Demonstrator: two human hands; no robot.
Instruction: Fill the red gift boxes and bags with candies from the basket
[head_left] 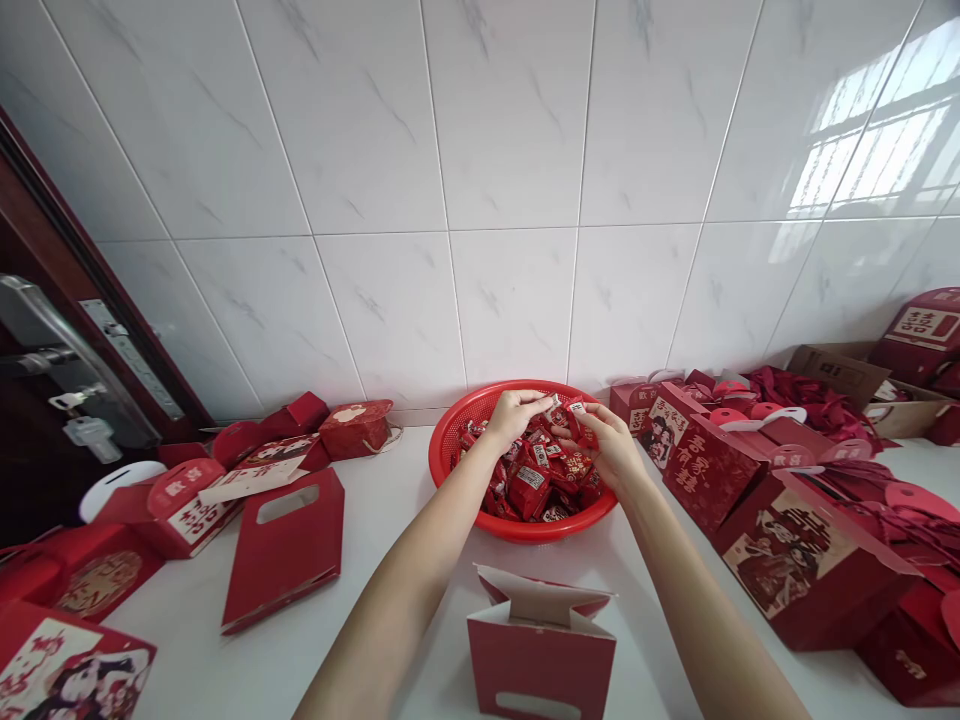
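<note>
Pinched fingertips over a basket of red packets

Left hand (517, 416) and right hand (611, 447) both have fingertips clamped on small wrapped packets (577, 409), just above the heap in the red basket (517, 532) by the far tiled wall (510, 310). Nearer, an open box (540, 660) stands mouth up. A flattened box (289, 555) lies left; decorated boxes (806, 560) crowd the right.

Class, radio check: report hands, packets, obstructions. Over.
Left hand, right hand: pinching wrapped packets over red basket. Many more inside. Open red box nearer camera, not blocking.
</note>
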